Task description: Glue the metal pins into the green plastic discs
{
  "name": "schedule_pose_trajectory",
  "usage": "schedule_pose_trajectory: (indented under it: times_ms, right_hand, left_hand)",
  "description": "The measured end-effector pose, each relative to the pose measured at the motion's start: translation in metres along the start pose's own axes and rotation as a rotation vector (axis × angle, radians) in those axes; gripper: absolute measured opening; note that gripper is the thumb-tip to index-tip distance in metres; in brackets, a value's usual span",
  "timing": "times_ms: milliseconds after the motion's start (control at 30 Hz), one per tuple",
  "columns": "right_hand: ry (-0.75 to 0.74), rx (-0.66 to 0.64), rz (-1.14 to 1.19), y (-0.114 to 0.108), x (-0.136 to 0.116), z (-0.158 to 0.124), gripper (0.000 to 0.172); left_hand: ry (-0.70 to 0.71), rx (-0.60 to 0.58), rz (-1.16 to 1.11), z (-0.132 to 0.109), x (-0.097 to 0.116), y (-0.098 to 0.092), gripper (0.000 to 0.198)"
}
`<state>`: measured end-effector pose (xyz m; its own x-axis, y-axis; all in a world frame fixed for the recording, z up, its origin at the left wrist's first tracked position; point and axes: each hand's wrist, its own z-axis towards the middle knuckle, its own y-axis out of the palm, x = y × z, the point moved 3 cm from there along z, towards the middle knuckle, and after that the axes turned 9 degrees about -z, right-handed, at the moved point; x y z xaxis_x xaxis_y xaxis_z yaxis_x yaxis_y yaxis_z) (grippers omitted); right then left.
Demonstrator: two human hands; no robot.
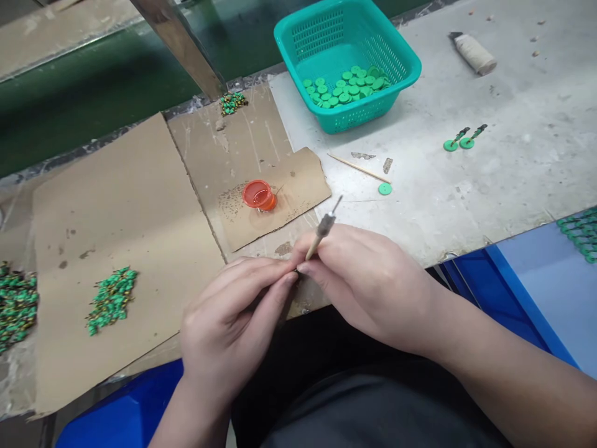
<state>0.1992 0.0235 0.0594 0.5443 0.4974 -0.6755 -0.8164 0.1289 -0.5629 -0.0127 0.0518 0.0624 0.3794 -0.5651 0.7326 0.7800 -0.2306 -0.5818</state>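
Note:
My right hand [368,283] is closed around a thin wooden-handled tool with a metal tip [323,229], which points up and away from me. My left hand [233,314] pinches its fingertips together against the right hand's fingertips, on something too small to make out. Both hands hover at the near edge of the bench. Just beyond them a small orange cap of liquid [258,195] sits on a piece of cardboard [280,193].
A teal basket [347,56] holding several green discs stands at the back. Loose green parts lie on the large cardboard sheet [112,300] at left. A wooden stick [359,169], one green disc [385,188], two assembled green pieces [461,140] and a thread spool [474,54] lie on the grey bench.

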Motion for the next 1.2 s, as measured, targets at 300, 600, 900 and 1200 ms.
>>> schedule_pose_trajectory:
  times_ms: [300, 600, 900, 1200]
  right_hand:
    - [0.004, -0.076, 0.005, -0.002, -0.005, 0.003, 0.018]
    - [0.012, -0.1, 0.022, -0.002, -0.005, 0.006, 0.021]
    - [0.042, 0.084, 0.071, -0.005, 0.009, 0.005, 0.015]
    - [0.011, 0.048, 0.05, -0.001, 0.01, 0.005, 0.014]
  left_hand:
    - [-0.006, 0.008, 0.006, 0.001, 0.001, 0.0, 0.025]
    - [-0.012, 0.003, -0.02, 0.001, -0.002, 0.0, 0.025]
    - [-0.038, 0.018, 0.004, -0.003, -0.003, 0.0, 0.023]
    - [-0.005, 0.005, 0.013, -0.001, -0.001, 0.001, 0.025]
